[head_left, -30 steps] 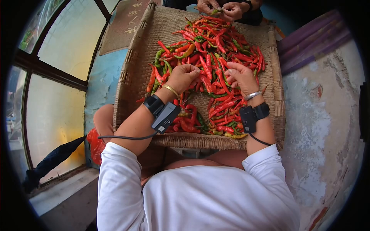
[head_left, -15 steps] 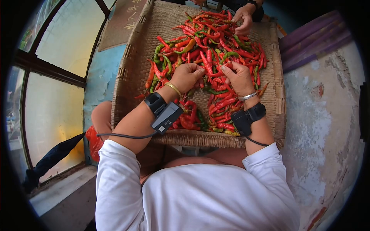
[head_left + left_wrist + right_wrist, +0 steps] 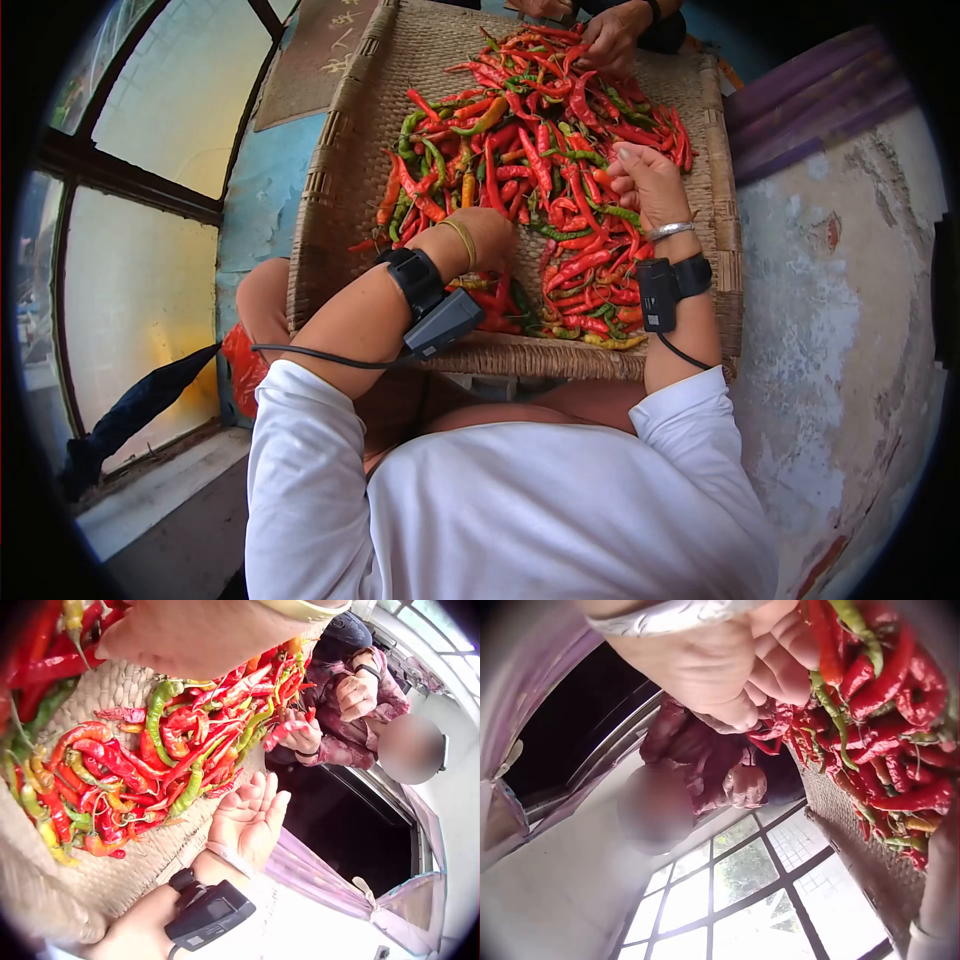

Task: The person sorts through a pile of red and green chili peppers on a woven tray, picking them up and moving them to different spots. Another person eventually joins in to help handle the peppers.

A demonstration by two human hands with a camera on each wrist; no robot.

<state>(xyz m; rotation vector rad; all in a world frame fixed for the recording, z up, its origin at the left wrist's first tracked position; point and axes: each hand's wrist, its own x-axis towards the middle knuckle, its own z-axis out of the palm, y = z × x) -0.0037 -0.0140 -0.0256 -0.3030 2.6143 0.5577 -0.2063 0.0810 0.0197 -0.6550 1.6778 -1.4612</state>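
A large heap of red and green chili peppers (image 3: 545,165) lies in a woven tray (image 3: 330,200). My left hand (image 3: 480,238) reaches down over a smaller near group of chili peppers (image 3: 495,318). Its fingers are hidden in the head view; I cannot tell whether they hold a chili. Raised at the heap's right side is my right hand (image 3: 650,185). Seen in the left wrist view, that right hand (image 3: 251,817) has its palm up, fingers loosely bent and nothing in them.
Across the tray, another person's hand (image 3: 615,35) reaches to the heap's far end; a red chili (image 3: 285,735) shows at that person's hand. The tray's raised rim (image 3: 520,365) runs along my lap. A window (image 3: 150,200) stands left, a rough wall (image 3: 810,330) right.
My hands were close together over the heap half a second ago, with a red chili at the right fingertips. The left has since moved down towards me; the right has moved rightward and loosened.
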